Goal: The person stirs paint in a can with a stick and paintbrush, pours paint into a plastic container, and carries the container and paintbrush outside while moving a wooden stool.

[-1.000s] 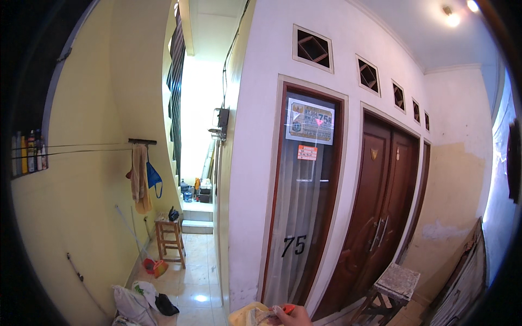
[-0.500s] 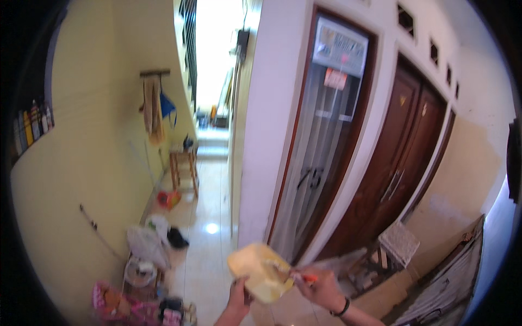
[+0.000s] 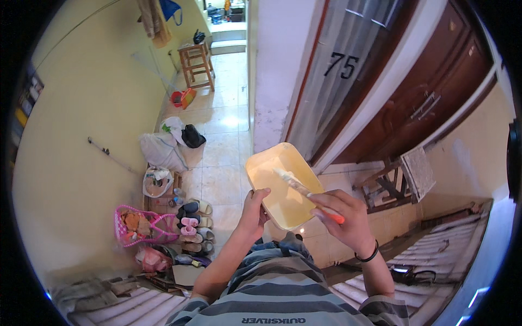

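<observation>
My left hand (image 3: 255, 211) grips the near left rim of a pale yellow, rounded rectangular tub (image 3: 288, 155), thumb over the edge. The tub is tilted toward me and its inside shows whitish smears. My right hand (image 3: 346, 218), with a dark band at the wrist, is closed round a paintbrush (image 3: 293, 183). The brush's orange handle end sticks out below the fingers. Its whitish, paint-smeared head points up and left, over the inside of the tub. Whether the tip touches the tub's floor I cannot tell.
Along the left wall stand a pink basket (image 3: 120, 225), several shoes (image 3: 191, 223), a white sack (image 3: 161, 151), a black bag (image 3: 192, 136) and a wooden stool (image 3: 196, 65). At right are a brown double door (image 3: 405, 92), a small wooden stand (image 3: 417, 176) and a low slatted structure (image 3: 418, 261).
My view has tipped downward, so my shirt and the floor items show more. Both hands keep hold of the tub and the paintbrush, which now appear higher in the picture.
</observation>
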Motion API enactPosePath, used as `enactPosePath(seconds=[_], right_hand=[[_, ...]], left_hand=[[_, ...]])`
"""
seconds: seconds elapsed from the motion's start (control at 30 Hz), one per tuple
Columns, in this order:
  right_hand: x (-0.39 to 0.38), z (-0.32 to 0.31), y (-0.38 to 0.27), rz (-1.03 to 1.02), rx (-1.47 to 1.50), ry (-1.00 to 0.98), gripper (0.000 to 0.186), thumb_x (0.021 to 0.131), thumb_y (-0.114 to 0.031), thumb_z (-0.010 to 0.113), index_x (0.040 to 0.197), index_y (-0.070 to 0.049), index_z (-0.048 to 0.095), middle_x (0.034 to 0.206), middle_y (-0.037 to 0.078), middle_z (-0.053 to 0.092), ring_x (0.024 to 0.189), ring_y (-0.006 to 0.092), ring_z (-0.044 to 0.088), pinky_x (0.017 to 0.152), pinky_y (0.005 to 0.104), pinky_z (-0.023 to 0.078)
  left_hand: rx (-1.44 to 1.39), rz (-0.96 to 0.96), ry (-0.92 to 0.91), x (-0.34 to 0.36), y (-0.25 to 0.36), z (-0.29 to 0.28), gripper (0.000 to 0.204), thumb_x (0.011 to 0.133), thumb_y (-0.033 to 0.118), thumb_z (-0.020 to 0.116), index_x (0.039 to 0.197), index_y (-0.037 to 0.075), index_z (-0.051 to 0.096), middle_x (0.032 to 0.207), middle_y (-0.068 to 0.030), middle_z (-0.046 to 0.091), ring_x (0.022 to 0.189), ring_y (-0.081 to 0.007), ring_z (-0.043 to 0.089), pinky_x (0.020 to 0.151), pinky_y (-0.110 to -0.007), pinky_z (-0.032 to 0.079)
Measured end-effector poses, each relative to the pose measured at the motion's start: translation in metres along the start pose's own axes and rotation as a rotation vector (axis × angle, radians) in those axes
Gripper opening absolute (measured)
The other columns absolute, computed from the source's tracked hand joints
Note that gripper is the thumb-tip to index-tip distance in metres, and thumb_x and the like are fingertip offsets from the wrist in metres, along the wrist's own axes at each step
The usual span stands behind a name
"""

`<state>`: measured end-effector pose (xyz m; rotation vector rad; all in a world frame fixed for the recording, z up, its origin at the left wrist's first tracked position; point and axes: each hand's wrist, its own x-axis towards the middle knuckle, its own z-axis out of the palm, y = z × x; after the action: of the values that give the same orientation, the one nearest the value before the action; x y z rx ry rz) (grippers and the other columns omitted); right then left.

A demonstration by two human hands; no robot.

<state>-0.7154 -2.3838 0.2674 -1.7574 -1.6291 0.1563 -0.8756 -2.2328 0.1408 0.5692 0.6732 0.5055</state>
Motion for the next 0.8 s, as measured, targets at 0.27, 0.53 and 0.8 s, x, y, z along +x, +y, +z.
enactPosePath(seconds=[0.27,0.53,0.8], right_hand=[[-0.022,-0.014,0.021,0.025,-0.140,-0.114,0.033,0.087,-0.020,0.077,0.119,-0.015,0.071,0.099,0.007,0.067,0.089,0.0262,0.066,0.081,0.0390,0.048],[-0.086,-0.073,0.075,0.337,0.037,0.131,0.062,0.082,-0.033,0.085,0.135,-0.008,0.064,0.125,0.012,0.067,0.112,0.0281,0.065,0.101,0.0390,0.045],[-0.235,-0.093,0.456,1.050,0.852,1.045,0.050,0.106,-0.037,0.059,0.143,-0.005,0.052,0.133,0.009,0.065,0.115,0.0199,0.064,0.097,0.0367,0.051]], left_hand=[[-0.022,-0.076,-0.048,0.019,-0.028,0.014,0.058,0.096,0.036,0.059,0.143,0.005,0.048,0.130,-0.0093,0.066,0.118,-0.0244,0.066,0.100,-0.041,0.054],[0.043,0.006,-0.128,0.081,-0.063,0.065,0.063,0.094,0.031,0.056,0.150,0.006,0.043,0.146,-0.0133,0.055,0.133,-0.0315,0.056,0.111,-0.046,0.046],[0.100,0.054,-0.013,0.161,-0.133,0.109,0.065,0.093,0.046,0.054,0.145,0.008,0.047,0.143,-0.0134,0.055,0.132,-0.0346,0.055,0.106,-0.053,0.049]])
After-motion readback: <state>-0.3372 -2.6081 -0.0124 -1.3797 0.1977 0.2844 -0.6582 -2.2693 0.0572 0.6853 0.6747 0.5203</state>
